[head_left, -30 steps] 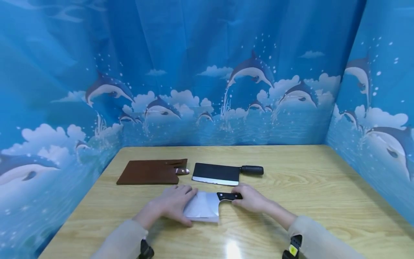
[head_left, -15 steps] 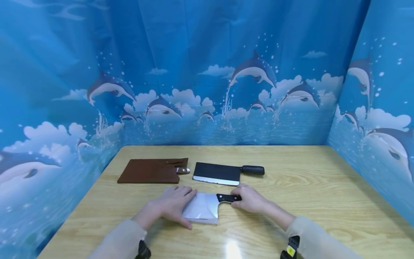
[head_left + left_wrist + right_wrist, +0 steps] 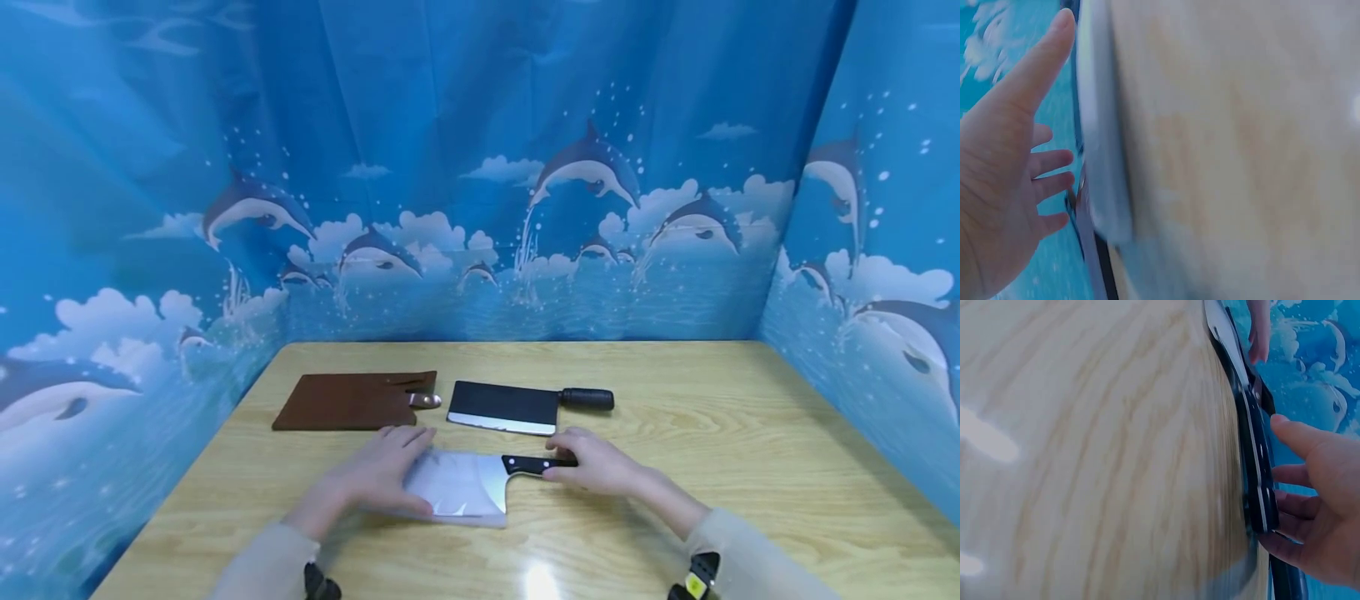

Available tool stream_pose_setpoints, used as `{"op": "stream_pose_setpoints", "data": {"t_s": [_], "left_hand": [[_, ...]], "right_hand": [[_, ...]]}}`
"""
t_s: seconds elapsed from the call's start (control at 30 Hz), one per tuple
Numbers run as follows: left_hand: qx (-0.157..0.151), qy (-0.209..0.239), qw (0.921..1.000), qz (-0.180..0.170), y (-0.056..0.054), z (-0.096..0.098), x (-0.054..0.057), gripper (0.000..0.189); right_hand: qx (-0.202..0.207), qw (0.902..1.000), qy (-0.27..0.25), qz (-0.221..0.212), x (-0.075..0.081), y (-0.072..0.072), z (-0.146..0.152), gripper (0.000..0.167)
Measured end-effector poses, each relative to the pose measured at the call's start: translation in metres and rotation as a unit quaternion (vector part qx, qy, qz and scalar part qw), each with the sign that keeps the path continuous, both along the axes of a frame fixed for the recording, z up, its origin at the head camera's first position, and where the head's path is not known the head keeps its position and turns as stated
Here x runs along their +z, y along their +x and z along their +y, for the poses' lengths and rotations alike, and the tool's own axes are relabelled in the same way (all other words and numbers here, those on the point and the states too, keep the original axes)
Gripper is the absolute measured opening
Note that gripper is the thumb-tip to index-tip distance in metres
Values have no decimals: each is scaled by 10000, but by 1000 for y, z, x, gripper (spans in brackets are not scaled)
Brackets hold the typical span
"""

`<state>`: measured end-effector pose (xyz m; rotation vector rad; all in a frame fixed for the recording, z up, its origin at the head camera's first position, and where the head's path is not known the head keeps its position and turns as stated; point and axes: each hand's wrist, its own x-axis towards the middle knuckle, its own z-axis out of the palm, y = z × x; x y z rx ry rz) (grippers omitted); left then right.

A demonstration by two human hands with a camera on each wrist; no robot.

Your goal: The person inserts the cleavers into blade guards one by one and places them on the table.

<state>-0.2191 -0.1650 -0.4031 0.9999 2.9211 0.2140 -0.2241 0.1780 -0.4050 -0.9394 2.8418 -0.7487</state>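
Note:
A cleaver (image 3: pixel 492 479) lies flat on the table, its broad blade largely inside a translucent plastic sleeve (image 3: pixel 450 487) and its black riveted handle (image 3: pixel 525 464) pointing right. Beside the sleeve's left end is my left hand (image 3: pixel 378 475), thumb and fingers extended; the left wrist view shows them spread next to the sleeve's edge (image 3: pixel 1104 156). My right hand (image 3: pixel 597 464) is at the handle's end. In the right wrist view its relaxed fingers lie alongside the handle (image 3: pixel 1257 456) without wrapping round it, the thumb near its far side.
Behind the sleeved cleaver lies a second cleaver (image 3: pixel 504 402) with a dark blade and ribbed black handle. To its left is a brown leather sheath (image 3: pixel 345 402) with a metal-ended strap. A blue dolphin-print curtain (image 3: pixel 480 167) encloses the wooden table (image 3: pixel 712 433).
My left hand has slid left from the sleeved blade. The right hand has loosened from the handle and shifted right. The cleaver has barely moved.

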Motion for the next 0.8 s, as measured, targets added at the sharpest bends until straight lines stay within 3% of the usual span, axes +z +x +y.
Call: {"op": "stream_pose_setpoints", "data": {"t_s": [0.17, 0.4, 0.63, 0.8], "left_hand": [[338, 119, 9977, 575, -11, -19, 7, 103], [954, 363, 9911, 851, -28, -50, 15, 99], [1570, 556, 9830, 771, -48, -67, 25, 102], [1745, 657, 9805, 620, -62, -75, 29, 108]], "right_hand": [[-201, 9997, -147, -34, 5, -3, 18, 51], [-836, 9955, -406, 197, 14, -17, 41, 41], [-1393, 9881, -565, 325, 20, -36, 56, 43], [-1505, 9845, -688, 573, 18, -51, 62, 47]]}}
